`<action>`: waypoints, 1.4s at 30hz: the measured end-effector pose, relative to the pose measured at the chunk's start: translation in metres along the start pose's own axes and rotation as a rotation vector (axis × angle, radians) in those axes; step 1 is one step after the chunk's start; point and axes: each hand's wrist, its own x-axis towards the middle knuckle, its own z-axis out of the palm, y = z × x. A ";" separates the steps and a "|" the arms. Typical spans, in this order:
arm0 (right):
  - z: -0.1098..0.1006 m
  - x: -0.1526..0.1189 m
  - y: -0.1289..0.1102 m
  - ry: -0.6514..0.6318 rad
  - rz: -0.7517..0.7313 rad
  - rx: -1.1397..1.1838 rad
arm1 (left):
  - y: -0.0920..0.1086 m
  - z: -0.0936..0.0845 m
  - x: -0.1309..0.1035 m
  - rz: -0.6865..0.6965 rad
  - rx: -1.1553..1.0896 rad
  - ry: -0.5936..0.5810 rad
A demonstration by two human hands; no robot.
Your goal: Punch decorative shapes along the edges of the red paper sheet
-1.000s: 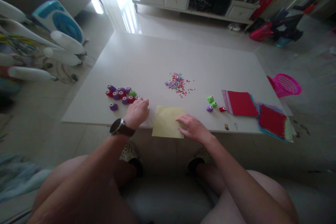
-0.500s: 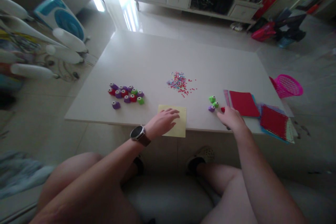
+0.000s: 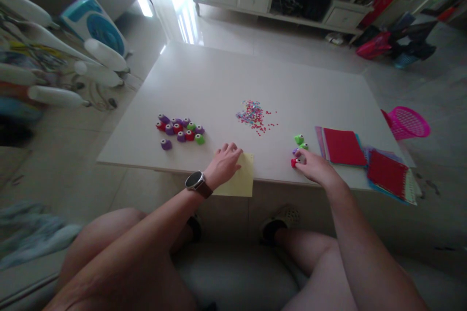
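Note:
My left hand [image 3: 223, 163], with a watch on the wrist, lies with fingers apart on a yellow sheet of paper [image 3: 245, 177] that overhangs the table's near edge. My right hand [image 3: 314, 166] pinches a small red craft punch [image 3: 294, 163] just above or on the tabletop; I cannot tell which. Right behind those fingers sit two green punches [image 3: 299, 139] and a purple punch [image 3: 295, 151], partly hidden. A group of purple, red and green punches [image 3: 177, 128] stands on the left of the table. Punched paper confetti [image 3: 251, 114] is scattered in the middle.
The white table [image 3: 204, 82] carries a stack of coloured paper with red on top [image 3: 345, 147] at the right. Beside it, another stack [image 3: 388, 172] overhangs the near edge. A pink basket [image 3: 408, 122] stands beyond the right edge.
My right hand has drawn the red punch left and nearer to me, in front of the green and purple ones. My left hand and the yellow sheet have slid left and towards me.

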 end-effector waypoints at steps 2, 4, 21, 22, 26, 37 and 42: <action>0.000 -0.001 0.000 0.048 0.023 -0.024 | -0.002 0.000 0.001 -0.032 0.001 -0.023; 0.002 -0.001 -0.001 0.070 0.025 -0.052 | -0.002 -0.002 0.001 -0.058 0.000 -0.043; 0.032 -0.007 -0.050 0.096 -0.355 0.161 | -0.008 0.020 0.010 -0.026 -0.192 -0.043; 0.033 -0.008 -0.054 0.118 -0.380 0.195 | -0.007 0.021 0.010 -0.026 -0.202 -0.047; 0.041 -0.011 -0.066 0.195 -0.496 0.357 | -0.002 0.023 0.012 -0.034 -0.226 -0.059; 0.050 -0.013 -0.075 0.293 -0.563 0.485 | 0.004 0.023 0.015 -0.073 -0.258 -0.069; 0.050 -0.012 -0.075 0.293 -0.547 0.491 | 0.006 0.021 0.014 -0.065 -0.275 -0.069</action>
